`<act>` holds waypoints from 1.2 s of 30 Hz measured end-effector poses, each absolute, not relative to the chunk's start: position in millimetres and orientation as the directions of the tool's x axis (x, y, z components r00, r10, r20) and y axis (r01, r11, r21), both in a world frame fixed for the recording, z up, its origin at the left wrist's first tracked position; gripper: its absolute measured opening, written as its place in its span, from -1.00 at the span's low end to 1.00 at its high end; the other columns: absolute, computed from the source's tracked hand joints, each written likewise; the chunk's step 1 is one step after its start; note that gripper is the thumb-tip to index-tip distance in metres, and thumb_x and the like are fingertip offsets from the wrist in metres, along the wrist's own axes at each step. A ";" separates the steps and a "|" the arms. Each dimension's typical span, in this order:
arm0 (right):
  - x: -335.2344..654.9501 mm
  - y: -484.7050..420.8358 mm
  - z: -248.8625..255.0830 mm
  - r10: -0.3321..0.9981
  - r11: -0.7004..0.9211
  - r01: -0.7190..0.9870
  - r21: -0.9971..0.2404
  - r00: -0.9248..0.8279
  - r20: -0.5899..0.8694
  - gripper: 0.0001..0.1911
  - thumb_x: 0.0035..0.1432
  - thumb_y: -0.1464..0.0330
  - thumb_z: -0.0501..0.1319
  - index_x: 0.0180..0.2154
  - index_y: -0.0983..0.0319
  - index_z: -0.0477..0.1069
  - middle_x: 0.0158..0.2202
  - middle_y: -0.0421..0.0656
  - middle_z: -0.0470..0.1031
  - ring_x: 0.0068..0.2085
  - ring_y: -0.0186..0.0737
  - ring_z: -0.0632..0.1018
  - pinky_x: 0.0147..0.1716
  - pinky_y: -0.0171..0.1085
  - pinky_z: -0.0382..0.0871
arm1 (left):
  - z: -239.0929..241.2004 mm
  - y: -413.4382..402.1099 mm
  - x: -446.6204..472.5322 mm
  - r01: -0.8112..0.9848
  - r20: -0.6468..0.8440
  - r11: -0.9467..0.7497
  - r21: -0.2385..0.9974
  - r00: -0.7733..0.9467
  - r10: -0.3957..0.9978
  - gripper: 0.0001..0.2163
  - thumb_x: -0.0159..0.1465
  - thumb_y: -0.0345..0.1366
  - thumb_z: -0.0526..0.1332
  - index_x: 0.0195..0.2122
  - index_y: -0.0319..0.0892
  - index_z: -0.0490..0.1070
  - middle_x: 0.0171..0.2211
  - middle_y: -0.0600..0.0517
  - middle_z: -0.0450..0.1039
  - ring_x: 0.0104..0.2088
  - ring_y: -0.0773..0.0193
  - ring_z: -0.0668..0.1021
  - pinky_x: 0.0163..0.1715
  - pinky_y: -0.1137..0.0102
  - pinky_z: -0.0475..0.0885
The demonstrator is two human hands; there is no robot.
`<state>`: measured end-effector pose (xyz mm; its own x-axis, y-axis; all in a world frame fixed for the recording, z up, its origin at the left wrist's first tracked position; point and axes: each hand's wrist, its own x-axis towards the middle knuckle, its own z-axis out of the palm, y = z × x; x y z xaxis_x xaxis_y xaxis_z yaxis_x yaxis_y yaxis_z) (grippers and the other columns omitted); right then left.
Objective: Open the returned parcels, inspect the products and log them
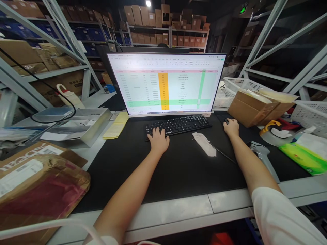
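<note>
Left hand (158,139) lies flat and unclenched on the keyboard (178,125), hiding some keys; right hand (231,128) cups a mostly hidden mouse (226,120).

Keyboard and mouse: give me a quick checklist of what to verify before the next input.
1. Left hand rests on the keyboard at its left end: ok.
2. Right hand covers the mouse: ok.
3. Monitor on, spreadsheet showing: ok.
4. Highlighted row's text legible: cannot tell, too small.
5. Scrap of paper lies on the black mat, apart from both hands: ok.
</note>
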<state>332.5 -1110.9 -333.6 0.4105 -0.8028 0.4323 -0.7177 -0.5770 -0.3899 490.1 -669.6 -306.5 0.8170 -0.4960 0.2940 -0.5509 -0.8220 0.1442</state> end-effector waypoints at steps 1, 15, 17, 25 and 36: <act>332.6 -1111.0 -333.6 -0.803 -0.577 -0.716 -0.392 0.410 0.432 -0.49 0.33 0.26 0.14 0.22 0.33 0.47 0.24 0.20 0.32 0.14 0.15 0.42 0.18 -0.01 0.28 | -306.8 -669.5 490.2 -0.551 0.296 -0.822 0.144 0.816 -0.496 -0.48 0.42 -0.16 0.04 0.37 -0.20 0.30 0.44 -0.26 0.14 0.45 -0.18 0.15 0.33 -0.28 0.13; 332.9 -1112.4 -335.0 -0.804 -0.577 -0.711 -0.402 0.407 0.434 -0.49 0.31 0.27 0.15 0.21 0.31 0.49 0.24 0.18 0.33 0.13 0.15 0.43 0.18 0.00 0.30 | -306.1 -669.9 490.4 -0.552 0.294 -0.820 0.149 0.817 -0.496 -0.48 0.42 -0.16 0.06 0.37 -0.21 0.30 0.44 -0.27 0.14 0.44 -0.20 0.17 0.32 -0.30 0.13; 332.8 -1113.5 -335.6 -0.802 -0.579 -0.711 -0.399 0.407 0.437 -0.49 0.30 0.27 0.15 0.21 0.31 0.49 0.23 0.17 0.33 0.12 0.15 0.43 0.17 -0.01 0.31 | -306.3 -669.6 490.6 -0.555 0.297 -0.819 0.148 0.814 -0.498 -0.48 0.42 -0.15 0.05 0.37 -0.21 0.30 0.44 -0.27 0.15 0.44 -0.20 0.16 0.32 -0.30 0.13; 333.1 -1116.0 -337.3 -0.792 -0.590 -0.709 -0.387 0.415 0.448 -0.48 0.30 0.27 0.13 0.20 0.31 0.50 0.24 0.17 0.33 0.16 0.16 0.42 0.19 -0.01 0.30 | -306.6 -670.0 491.8 -0.556 0.293 -0.818 0.151 0.815 -0.500 -0.47 0.42 -0.16 0.05 0.37 -0.22 0.29 0.44 -0.28 0.13 0.45 -0.22 0.16 0.32 -0.31 0.12; 334.0 -1119.2 -339.5 -0.782 -0.604 -0.693 -0.394 0.419 0.462 -0.48 0.28 0.27 0.13 0.18 0.33 0.52 0.23 0.18 0.35 0.16 0.16 0.43 0.21 0.02 0.31 | -305.3 -669.5 490.7 -0.555 0.288 -0.819 0.148 0.816 -0.501 -0.47 0.43 -0.16 0.05 0.38 -0.23 0.29 0.44 -0.28 0.13 0.44 -0.21 0.15 0.32 -0.30 0.12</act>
<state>334.0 -1119.2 -339.5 0.4187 -0.7819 0.4619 -0.6929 -0.6038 -0.3940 490.7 -669.5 -305.3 0.8163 -0.5010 0.2876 -0.5547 -0.8188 0.1480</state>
